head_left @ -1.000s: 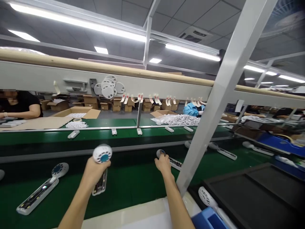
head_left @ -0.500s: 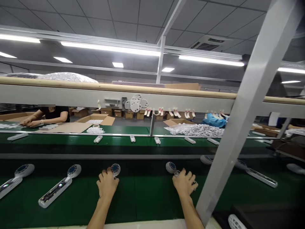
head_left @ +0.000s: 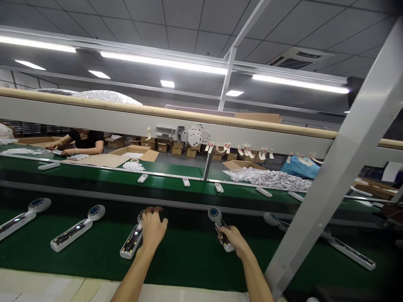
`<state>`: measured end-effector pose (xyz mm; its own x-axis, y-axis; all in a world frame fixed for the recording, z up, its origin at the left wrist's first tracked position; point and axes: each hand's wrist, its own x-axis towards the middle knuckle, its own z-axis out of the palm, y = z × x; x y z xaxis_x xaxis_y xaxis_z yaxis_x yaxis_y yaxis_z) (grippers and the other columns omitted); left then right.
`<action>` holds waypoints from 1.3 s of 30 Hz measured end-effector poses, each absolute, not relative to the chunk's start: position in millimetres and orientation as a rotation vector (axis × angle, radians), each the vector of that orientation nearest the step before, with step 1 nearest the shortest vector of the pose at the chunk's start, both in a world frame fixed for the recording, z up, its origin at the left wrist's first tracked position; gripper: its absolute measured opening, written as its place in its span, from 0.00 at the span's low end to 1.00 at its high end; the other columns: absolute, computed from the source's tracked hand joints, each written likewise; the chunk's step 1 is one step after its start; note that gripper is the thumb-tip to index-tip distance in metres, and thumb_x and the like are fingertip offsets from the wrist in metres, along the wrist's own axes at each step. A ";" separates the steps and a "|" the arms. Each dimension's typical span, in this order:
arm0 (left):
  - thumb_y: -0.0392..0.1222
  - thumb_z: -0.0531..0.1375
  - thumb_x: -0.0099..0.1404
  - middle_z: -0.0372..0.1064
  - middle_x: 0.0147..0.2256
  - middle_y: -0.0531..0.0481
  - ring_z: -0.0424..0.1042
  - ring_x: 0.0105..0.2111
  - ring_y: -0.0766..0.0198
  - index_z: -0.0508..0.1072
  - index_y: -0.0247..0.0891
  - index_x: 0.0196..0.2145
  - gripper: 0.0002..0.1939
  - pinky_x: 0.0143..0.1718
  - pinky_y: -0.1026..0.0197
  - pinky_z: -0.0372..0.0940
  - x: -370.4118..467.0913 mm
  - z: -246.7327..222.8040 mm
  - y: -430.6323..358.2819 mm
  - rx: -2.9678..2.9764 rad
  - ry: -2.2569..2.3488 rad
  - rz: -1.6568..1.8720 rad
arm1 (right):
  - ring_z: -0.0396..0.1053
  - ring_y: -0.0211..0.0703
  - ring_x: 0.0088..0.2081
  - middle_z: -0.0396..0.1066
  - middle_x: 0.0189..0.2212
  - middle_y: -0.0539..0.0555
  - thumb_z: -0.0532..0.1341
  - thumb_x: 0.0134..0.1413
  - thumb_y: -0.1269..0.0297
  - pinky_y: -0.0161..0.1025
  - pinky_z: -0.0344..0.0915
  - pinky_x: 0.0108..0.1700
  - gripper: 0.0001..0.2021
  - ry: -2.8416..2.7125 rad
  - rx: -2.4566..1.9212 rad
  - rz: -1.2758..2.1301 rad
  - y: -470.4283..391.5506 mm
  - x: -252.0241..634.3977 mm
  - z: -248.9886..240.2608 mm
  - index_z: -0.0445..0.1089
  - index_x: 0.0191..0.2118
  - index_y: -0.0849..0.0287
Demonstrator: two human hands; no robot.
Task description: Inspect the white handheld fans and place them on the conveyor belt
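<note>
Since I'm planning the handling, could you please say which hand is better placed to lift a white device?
Probably the right hand: it grasps one white device at the handle, while the left hand lies over the head end of a second white device, with no clear grip visible.

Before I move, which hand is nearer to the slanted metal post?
The right. The right hand, holding an open-handled, round-headed device, is left of the slanted metal post, apart from it; the left hand, at the head of another such device, is farther left.
</note>
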<state>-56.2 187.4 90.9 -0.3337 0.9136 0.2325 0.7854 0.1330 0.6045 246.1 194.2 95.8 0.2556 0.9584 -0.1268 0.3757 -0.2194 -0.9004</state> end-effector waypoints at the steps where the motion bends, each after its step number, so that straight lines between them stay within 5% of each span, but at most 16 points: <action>1: 0.40 0.57 0.61 0.61 0.55 0.37 0.58 0.57 0.41 0.71 0.39 0.52 0.21 0.55 0.46 0.56 -55.2 93.1 186.5 1.688 2.176 0.991 | 0.74 0.40 0.28 0.74 0.30 0.54 0.59 0.63 0.61 0.39 0.73 0.32 0.10 -1.196 -1.621 1.048 192.7 239.2 103.1 0.69 0.37 0.64; 7: 0.41 0.57 0.60 0.63 0.53 0.40 0.61 0.56 0.43 0.71 0.40 0.50 0.20 0.54 0.49 0.58 -52.8 110.3 177.7 1.694 2.010 1.062 | 0.77 0.46 0.32 0.76 0.36 0.59 0.60 0.54 0.65 0.43 0.77 0.38 0.14 -1.020 -1.151 1.284 169.3 210.9 157.6 0.65 0.46 0.64; 16: 0.41 0.54 0.63 0.66 0.51 0.41 0.65 0.55 0.50 0.71 0.38 0.50 0.18 0.56 0.52 0.59 -41.1 116.0 170.2 1.762 1.786 1.121 | 0.75 0.42 0.30 0.74 0.43 0.55 0.62 0.56 0.64 0.39 0.72 0.30 0.29 -1.188 -0.718 1.189 91.3 179.1 224.0 0.56 0.62 0.53; 28: 0.37 0.55 0.62 0.69 0.49 0.42 0.68 0.52 0.53 0.71 0.38 0.47 0.15 0.54 0.53 0.62 -21.7 113.0 166.3 1.855 1.627 1.135 | 0.72 0.40 0.28 0.75 0.42 0.54 0.58 0.61 0.65 0.40 0.68 0.29 0.35 -1.247 -0.607 1.242 65.8 156.8 231.8 0.43 0.69 0.45; 39: 0.37 0.57 0.61 0.70 0.48 0.42 0.69 0.51 0.53 0.72 0.38 0.47 0.15 0.53 0.53 0.63 -22.4 106.8 169.8 1.845 1.619 1.141 | 0.71 0.41 0.26 0.73 0.38 0.53 0.61 0.57 0.63 0.40 0.67 0.27 0.33 -1.238 -0.558 1.312 68.8 156.6 231.5 0.50 0.66 0.47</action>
